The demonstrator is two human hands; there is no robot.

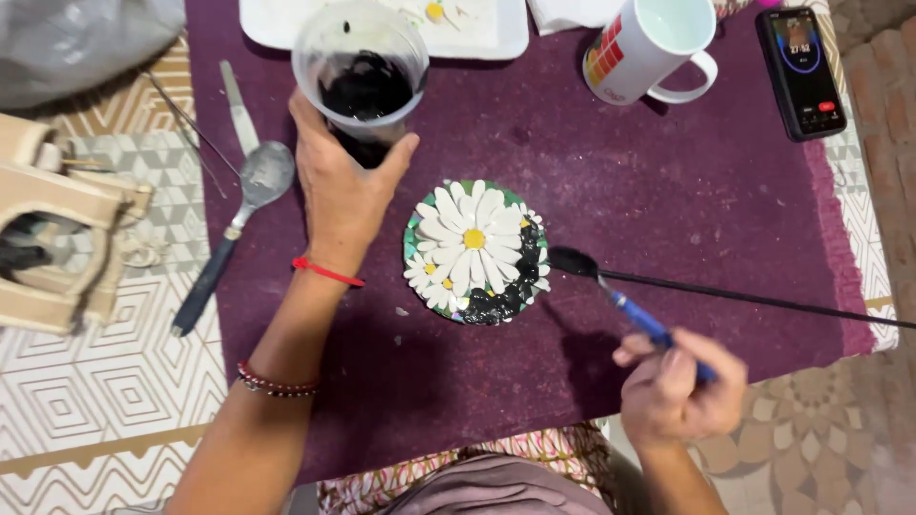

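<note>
My left hand (342, 186) grips a clear plastic cup (361, 72) with black paste inside, held upright just above and left of a round mosaic (474, 250) of white daisy petals with a yellow centre. Black paste covers the mosaic's lower right part. My right hand (679, 386) holds a blue-handled spoon (611, 291) whose black-coated bowl hovers at the mosaic's right edge.
A purple cloth (668, 191) covers the table. On it are a white mug (649, 48), a phone (801, 72), and a white tray (382, 29) behind the cup. A second spoon (239, 215) and a knife (239, 105) lie left. A thin black rod (763, 300) crosses at right.
</note>
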